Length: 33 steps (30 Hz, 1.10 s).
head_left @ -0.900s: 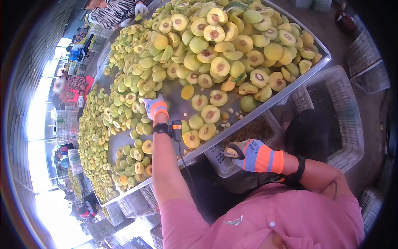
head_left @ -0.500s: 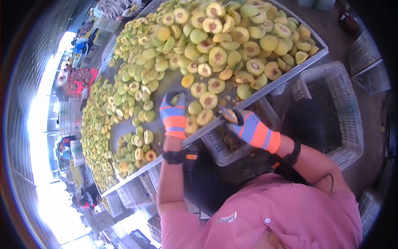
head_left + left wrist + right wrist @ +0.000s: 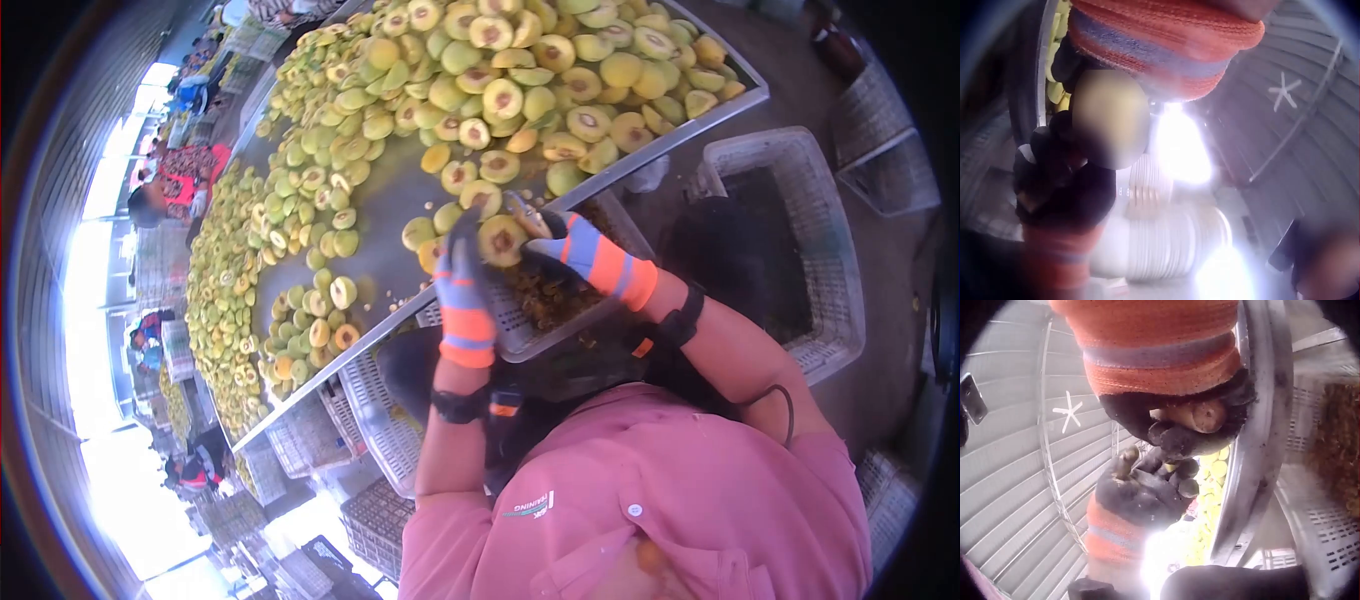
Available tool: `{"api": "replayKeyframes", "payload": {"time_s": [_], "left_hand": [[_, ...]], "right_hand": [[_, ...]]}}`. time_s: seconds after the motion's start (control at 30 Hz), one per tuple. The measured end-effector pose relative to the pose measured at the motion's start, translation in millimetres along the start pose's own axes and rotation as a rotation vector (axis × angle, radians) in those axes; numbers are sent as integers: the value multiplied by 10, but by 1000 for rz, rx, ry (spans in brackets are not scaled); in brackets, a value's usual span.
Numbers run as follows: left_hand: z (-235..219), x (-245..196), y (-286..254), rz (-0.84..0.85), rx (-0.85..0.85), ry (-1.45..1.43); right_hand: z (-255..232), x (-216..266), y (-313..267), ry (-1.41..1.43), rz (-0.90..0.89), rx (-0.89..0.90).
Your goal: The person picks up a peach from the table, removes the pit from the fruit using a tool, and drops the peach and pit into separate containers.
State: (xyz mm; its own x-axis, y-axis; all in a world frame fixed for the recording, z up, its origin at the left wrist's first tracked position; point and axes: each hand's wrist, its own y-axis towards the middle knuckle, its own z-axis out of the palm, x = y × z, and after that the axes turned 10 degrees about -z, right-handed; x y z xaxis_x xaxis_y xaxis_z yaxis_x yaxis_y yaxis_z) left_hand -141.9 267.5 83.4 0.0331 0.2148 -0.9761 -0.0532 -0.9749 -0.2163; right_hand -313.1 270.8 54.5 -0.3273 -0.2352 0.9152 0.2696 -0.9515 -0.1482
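My gloved left hand (image 3: 465, 275) holds a yellow-green stone fruit half (image 3: 502, 240) just past the sorting table's edge, its brown-centred cut face up in the head view. In the left wrist view, the fruit half (image 3: 1110, 119) is a blurred round shape below the orange cuff. Close on its other side is my gloved right hand (image 3: 585, 255), gripping a slim tool (image 3: 525, 212). From the right wrist, a rounded wooden handle (image 3: 1207, 417) shows between the curled fingers; the tool's working end is hidden there.
A metal-rimmed table (image 3: 385, 205) carries heaps of halved fruit (image 3: 400, 85). Below its edge stands a white crate (image 3: 530, 350) with brown scraps; a larger crate (image 3: 850, 300) is to the right. Another person (image 3: 190, 175) works across the table.
My left hand reached among the halves, picked one up and brought it right, over the table edge. My right hand with its tool rose to meet it.
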Motion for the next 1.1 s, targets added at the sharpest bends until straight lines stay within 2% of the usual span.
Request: {"api": "replayKeyframes", "payload": {"time_s": [0.07, 0.13, 0.17, 0.27, 0.33, 0.37, 0.43, 0.5, 0.53, 0.57, 0.63, 0.7, 0.73, 0.8, 0.93, 1.0, 1.07, 1.1], "left_hand": [[-210, 114, 86, 257, -3, 409], [-164, 161, 114, 162, 27, 162], [-130, 199, 56, 261, -10, 301], [-77, 371, 57, 331, -44, 308], [-102, 458, 91, 467, -144, 592], [-102, 474, 116, 271, -107, 139], [-80, 454, 169, -141, -30, -755], [-92, 390, 189, -111, -119, -567], [-96, 345, 186, -96, -164, -472], [-83, 306, 156, -86, -113, -540], [-145, 501, 206, 165, -246, 24], [-160, 609, 253, 204, -302, 124], [-137, 620, 272, 120, -301, -63], [-100, 620, 280, 45, -277, -262], [-43, 620, 258, 135, -266, -109], [0, 610, 222, 117, -287, -151], [140, 427, 149, 8, -295, -419], [157, 456, 157, 28, -297, -389]], "right_hand": [[-15, 46, -38, 32, 29, 75], [-4, 43, -37, 65, 0, 149], [13, 45, -33, 33, 4, 169], [24, -92, 1, -47, 26, 104], [84, -259, 69, -222, -226, 50], [101, -336, 88, -309, -353, 25], [115, -313, 55, -475, -367, 18], [110, -284, 22, -661, -422, 10], [122, -279, 9, -662, -401, 38], [135, -274, -2, -663, -381, 66], [154, -306, -7, -626, -344, 105], [189, -338, 4, -549, -317, 125], [192, -322, -2, -551, -291, 113], [181, -264, -21, -557, -240, 90], [194, -250, -40, -577, -152, 82], [203, -302, -13, -563, -108, 103], [235, -367, -25, -421, -81, 99], [238, -401, -24, -353, -67, 96]]}}
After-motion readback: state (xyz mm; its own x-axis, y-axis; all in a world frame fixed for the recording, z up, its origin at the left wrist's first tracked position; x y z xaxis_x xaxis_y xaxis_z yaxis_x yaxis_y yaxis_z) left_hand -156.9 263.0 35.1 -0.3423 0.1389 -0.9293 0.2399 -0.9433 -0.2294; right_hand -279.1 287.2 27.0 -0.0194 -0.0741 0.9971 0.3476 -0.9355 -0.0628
